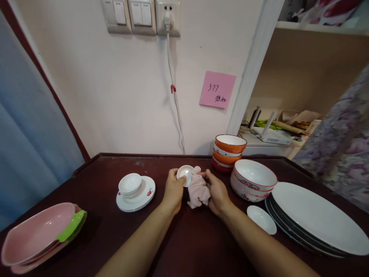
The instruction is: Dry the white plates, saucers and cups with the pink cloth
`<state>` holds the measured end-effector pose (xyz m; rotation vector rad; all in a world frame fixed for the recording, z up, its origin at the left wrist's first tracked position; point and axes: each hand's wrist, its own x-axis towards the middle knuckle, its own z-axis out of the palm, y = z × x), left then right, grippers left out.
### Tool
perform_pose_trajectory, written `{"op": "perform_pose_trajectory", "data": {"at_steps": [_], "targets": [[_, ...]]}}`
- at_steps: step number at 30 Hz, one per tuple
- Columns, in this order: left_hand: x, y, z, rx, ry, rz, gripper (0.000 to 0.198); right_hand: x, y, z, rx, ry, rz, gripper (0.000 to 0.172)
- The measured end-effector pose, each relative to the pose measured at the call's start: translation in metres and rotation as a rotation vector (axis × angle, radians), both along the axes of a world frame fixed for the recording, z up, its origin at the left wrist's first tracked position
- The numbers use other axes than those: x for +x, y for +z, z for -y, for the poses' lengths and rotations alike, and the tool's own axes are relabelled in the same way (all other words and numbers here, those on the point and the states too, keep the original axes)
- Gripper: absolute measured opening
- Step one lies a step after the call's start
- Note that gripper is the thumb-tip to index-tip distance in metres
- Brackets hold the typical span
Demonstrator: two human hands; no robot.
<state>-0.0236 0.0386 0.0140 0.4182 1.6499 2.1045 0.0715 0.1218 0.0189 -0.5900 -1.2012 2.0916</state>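
A small white dish (184,172) was gripped in a person's left hand (173,188) over the tabletop (184,238), meeting a pink cloth (198,191) clutched in the right hand (218,193). At nine o'clock from the dish, stacked saucers (130,182) sat on white plates (148,189), with pink dishes (40,232) farther out at eight; orange bowls (230,146) stood at two, red-rimmed bowls (253,177) at three and oval platters (317,217) at four.

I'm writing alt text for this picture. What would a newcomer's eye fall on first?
Probably the middle: the left hand holds a small white dish, and the right hand holds a pink cloth at its right edge. Next, perhaps, the bright pink note on the wall, above and to the right. Then the pink dishes with a green end, at the table's near left.
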Motion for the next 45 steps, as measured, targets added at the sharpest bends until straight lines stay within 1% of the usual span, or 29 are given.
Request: {"op": "perform_pose_trajectory", "data": {"at_steps": [1, 3, 5, 7, 9, 13, 15, 18, 20, 21, 22, 23, 25, 27, 28, 29, 31, 33, 35, 36, 37, 38, 40, 41, 42, 43, 44, 45], "targets": [[0.0, 0.0, 0.0, -0.003, 0.013, -0.03, 0.029, -0.006, 0.0, -0.003, 0.139, -0.062, 0.039, 0.029], [0.001, 0.0, 0.001, -0.011, 0.028, -0.082, 0.028, -0.017, 0.001, -0.009, 0.5, -0.147, 0.101, 0.023], [0.001, -0.001, 0.002, -0.026, 0.037, -0.136, 0.027, -0.026, 0.001, -0.014, 0.854, -0.159, 0.131, 0.03], [0.0, -0.003, 0.003, -0.051, 0.05, -0.192, 0.025, -0.032, -0.002, -0.018, 1.108, -0.126, 0.152, 0.036], [-0.003, -0.008, 0.004, -0.087, 0.057, -0.259, 0.025, -0.037, -0.01, -0.021, 1.233, -0.1, 0.204, 0.033], [-0.011, -0.021, 0.003, -0.147, -0.01, -0.411, 0.024, -0.039, -0.027, -0.027, 1.283, -0.123, 0.339, 0.02], [-0.016, -0.024, 0.003, -0.153, -0.06, -0.44, 0.021, -0.036, -0.031, -0.028, 1.34, -0.135, 0.37, 0.018], [-0.023, -0.023, 0.006, -0.185, -0.172, -0.498, 0.017, -0.03, -0.03, -0.029, 1.556, -0.125, 0.358, 0.022], [-0.025, -0.019, 0.009, -0.253, -0.236, -0.6, 0.016, -0.027, -0.028, -0.029, 1.697, -0.101, 0.322, 0.025], [-0.025, -0.017, 0.009, -0.291, -0.247, -0.656, 0.018, -0.027, -0.027, -0.029, 1.716, -0.101, 0.296, 0.025], [-0.024, -0.016, 0.009, -0.313, -0.234, -0.687, 0.021, -0.028, -0.028, -0.03, 1.685, -0.115, 0.265, 0.025], [-0.022, -0.015, 0.008, -0.309, -0.205, -0.676, 0.026, -0.03, -0.029, -0.031, 1.609, -0.147, 0.234, 0.024], [-0.017, -0.018, 0.005, -0.232, -0.14, -0.545, 0.032, -0.035, -0.033, -0.034, 1.378, -0.251, 0.2, 0.02], [-0.013, -0.022, 0.001, -0.141, -0.114, -0.39, 0.029, -0.039, -0.039, -0.038, 1.174, -0.341, 0.215, 0.015], [-0.013, -0.025, 0.0, -0.126, -0.122, -0.359, 0.025, -0.04, -0.042, -0.039, 1.123, -0.36, 0.233, 0.013], [-0.014, -0.027, 0.0, -0.139, -0.129, -0.371, 0.022, -0.041, -0.044, -0.04, 1.111, -0.359, 0.248, 0.012], [-0.019, -0.027, 0.003, -0.223, -0.118, -0.484, 0.017, -0.039, -0.045, -0.038, 1.183, -0.328, 0.261, 0.013], [-0.024, -0.023, 0.009, -0.358, -0.106, -0.68, 0.014, -0.035, -0.042, -0.034, 1.343, -0.278, 0.261, 0.018], [-0.027, -0.017, 0.014, -0.487, -0.128, -0.888, 0.012, -0.031, -0.039, -0.029, 1.51, -0.2, 0.25, 0.022], [-0.027, -0.015, 0.016, -0.532, -0.146, -0.967, 0.013, -0.03, -0.038, -0.027, 1.561, -0.16, 0.237, 0.023], [-0.026, -0.013, 0.016, -0.551, -0.154, -1.016, 0.013, -0.03, -0.037, -0.025, 1.565, -0.138, 0.221, 0.024], [-0.024, -0.014, 0.016, -0.536, -0.146, -1.018, 0.015, -0.031, -0.037, -0.024, 1.515, -0.149, 0.207, 0.023], [-0.018, -0.018, 0.011, -0.417, -0.095, -0.89, 0.025, -0.034, -0.04, -0.025, 1.294, -0.252, 0.207, 0.019], [-0.016, -0.023, 0.008, -0.331, -0.071, -0.786, 0.031, -0.036, -0.042, -0.026, 1.167, -0.305, 0.22, 0.016], [-0.015, -0.027, 0.006, -0.243, -0.061, -0.673, 0.031, -0.037, -0.044, -0.028, 1.059, -0.342, 0.237, 0.013], [-0.015, -0.031, 0.003, -0.17, -0.07, -0.58, 0.029, -0.038, -0.045, -0.029, 0.991, -0.354, 0.253, 0.011], [-0.016, -0.034, 0.002, -0.124, -0.085, -0.522, 0.026, -0.039, -0.047, -0.03, 0.965, -0.345, 0.264, 0.01], [-0.017, -0.036, 0.001, -0.105, -0.099, -0.5, 0.024, -0.038, -0.047, -0.03, 0.973, -0.325, 0.266, 0.009]]}}
